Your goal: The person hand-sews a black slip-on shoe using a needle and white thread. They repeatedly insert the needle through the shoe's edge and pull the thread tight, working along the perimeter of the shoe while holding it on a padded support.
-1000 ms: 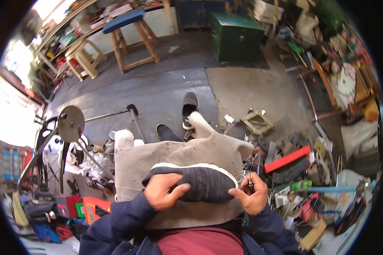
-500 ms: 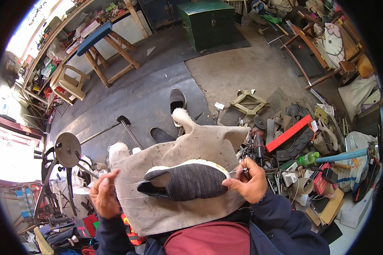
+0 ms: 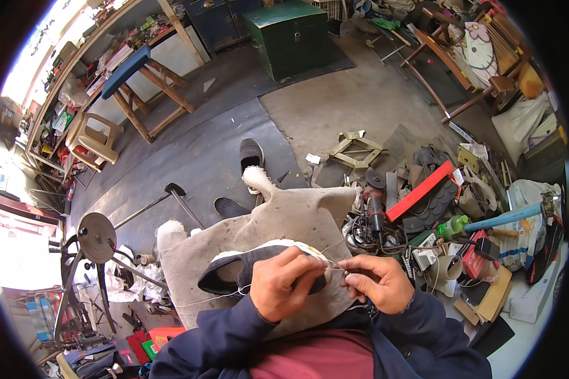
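Both my left hand (image 3: 283,284) and right hand (image 3: 382,284) are pinching pale thread (image 3: 335,270) at lower centre, seemingly for tension; the dark shoe (image 3: 246,260) is lying there on my lap cloth (image 3: 303,215), presumably for support.

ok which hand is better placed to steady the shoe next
Probably the left hand: it is directly over the toe end of the dark shoe, while the right hand is beyond the toe, with white thread between the two.

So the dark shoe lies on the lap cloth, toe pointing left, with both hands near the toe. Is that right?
Not quite: the head view shows the dark shoe on the lap cloth, toe pointing right, left hand and right hand near it.
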{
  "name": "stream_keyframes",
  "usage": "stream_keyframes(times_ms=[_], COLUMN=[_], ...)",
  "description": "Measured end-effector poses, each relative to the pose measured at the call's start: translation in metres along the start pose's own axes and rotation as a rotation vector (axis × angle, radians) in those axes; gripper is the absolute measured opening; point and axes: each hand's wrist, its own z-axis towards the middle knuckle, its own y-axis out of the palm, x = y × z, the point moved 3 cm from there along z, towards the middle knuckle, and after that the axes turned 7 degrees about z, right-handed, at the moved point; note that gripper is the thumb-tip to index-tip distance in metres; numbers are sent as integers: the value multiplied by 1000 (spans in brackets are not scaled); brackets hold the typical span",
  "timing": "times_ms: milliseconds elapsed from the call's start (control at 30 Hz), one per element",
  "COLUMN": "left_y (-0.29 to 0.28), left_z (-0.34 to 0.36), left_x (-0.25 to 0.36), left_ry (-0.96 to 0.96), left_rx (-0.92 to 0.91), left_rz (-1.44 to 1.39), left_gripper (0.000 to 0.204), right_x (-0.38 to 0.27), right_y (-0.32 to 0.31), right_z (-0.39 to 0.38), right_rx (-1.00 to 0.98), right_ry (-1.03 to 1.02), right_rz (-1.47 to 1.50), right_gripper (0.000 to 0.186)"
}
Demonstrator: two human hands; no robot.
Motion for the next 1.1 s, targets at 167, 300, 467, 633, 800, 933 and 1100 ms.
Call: stream_keyframes(times_ms=[167, 300, 467, 633, 800, 933, 1100], left_y=[1, 3, 3, 5, 4, 4, 5], left_z=[-7, -8, -7, -9, -11, -12, -11], left_x=[-10, -16, -19, -19, -22, -25, -26], left_ry=[-167, -398, -422, -431, -433, -441, -439], left_rx=[47, 44, 65, 49, 60, 60, 50], left_rz=[-102, -221, -261, -288, -296, -272, -278], left_gripper=[10, 7, 7, 8, 7, 9, 10], right_x=[12, 16, 8, 29, 26, 19, 7], right_y=[-2, -13, -72, -38, 4, -22, -21], right_z=[18, 24, 36, 46, 52, 37, 36], right_rx=[14, -65, 264, 380, 50, 40, 37], right_ry=[0, -223, -577, -382, -354, -60, -473], right_rz=[98, -75, 1109, 652, 138, -189, 328], right_gripper=[25, 21, 37, 27, 30, 16, 30])
